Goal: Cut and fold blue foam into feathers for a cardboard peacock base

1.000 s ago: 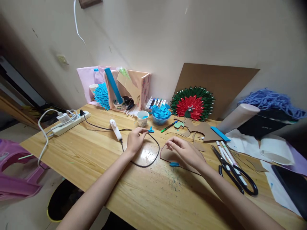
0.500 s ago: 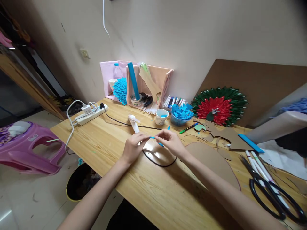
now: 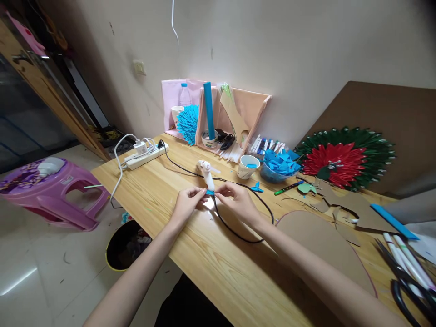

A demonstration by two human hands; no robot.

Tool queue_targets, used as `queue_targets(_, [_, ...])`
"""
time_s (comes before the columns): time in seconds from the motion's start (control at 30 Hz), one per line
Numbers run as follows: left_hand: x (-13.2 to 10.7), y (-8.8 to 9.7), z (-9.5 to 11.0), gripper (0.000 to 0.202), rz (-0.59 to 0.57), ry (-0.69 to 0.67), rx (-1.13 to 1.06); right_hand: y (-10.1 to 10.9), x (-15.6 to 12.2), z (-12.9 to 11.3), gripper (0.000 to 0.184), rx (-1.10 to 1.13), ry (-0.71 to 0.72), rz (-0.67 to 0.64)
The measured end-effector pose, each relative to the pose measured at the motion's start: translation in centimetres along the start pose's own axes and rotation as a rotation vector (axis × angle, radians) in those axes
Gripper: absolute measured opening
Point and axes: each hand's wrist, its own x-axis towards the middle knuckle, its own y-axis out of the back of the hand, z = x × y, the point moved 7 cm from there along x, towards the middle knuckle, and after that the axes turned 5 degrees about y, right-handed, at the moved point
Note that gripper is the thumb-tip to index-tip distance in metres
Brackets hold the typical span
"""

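Observation:
Between the fingertips of both hands is a small folded strip of blue paper (image 3: 210, 192). My left hand (image 3: 189, 203) pinches its left end, and my right hand (image 3: 237, 200) pinches the right end. Just behind my fingers a white glue gun (image 3: 206, 173) stands on the wooden table, its black cord (image 3: 235, 232) looped under and around my right hand. Beyond my right hand lie a few small folded blue pieces (image 3: 257, 187). A paper cup (image 3: 247, 168) with blue bits inside stands behind them, beside a bowl (image 3: 277, 174) heaped with blue paper pieces.
A cut cardboard round (image 3: 323, 245) lies to the right, with black scissors (image 3: 405, 277) and markers past it. A power strip (image 3: 146, 156) sits at the left edge. Pink holders (image 3: 252, 106) and a red-green paper flower (image 3: 340, 159) stand along the wall.
My view has turned left, so the table things sit further right. Both hands, still pinching the blue strip, are now right in front of the glue gun.

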Motion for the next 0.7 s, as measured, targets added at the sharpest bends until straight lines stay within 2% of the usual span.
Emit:
queue_targets(0.07, [0.6,1.3,0.3,0.033,0.068,-0.038,-0.035,0.0,0.5,0.7,0.017,-0.051,-0.014,0.078])
queue_targets(0.17, [1.6,4.0,0.8,0.031,0.226,-0.12,-0.06,0.1,2.0,2.6,0.035,-0.19,-0.109,0.21])
queue_targets(0.23, [2.1,5.6,0.9,0.03,0.321,-0.164,-0.05,-1.1,3.5,4.1,0.041,-0.222,-0.192,0.125])
queue_targets(0.33, [2.4,7.1,0.7,0.027,0.399,-0.205,-0.03,-3.4,5.4,5.0,0.026,-0.232,-0.203,-0.022])
queue_targets(0.43, [2.3,8.1,0.3,0.025,0.446,-0.221,-0.025,-4.3,6.0,4.7,0.018,-0.222,-0.181,-0.018])
queue_targets(0.6, [2.2,9.4,0.0,0.023,0.534,-0.258,-0.028,-3.7,4.1,2.4,0.03,-0.109,-0.148,0.029])
queue_targets(0.7, [2.2,9.9,-0.2,0.023,0.57,-0.253,-0.04,-3.7,2.5,0.6,0.029,-0.035,-0.12,-0.074])
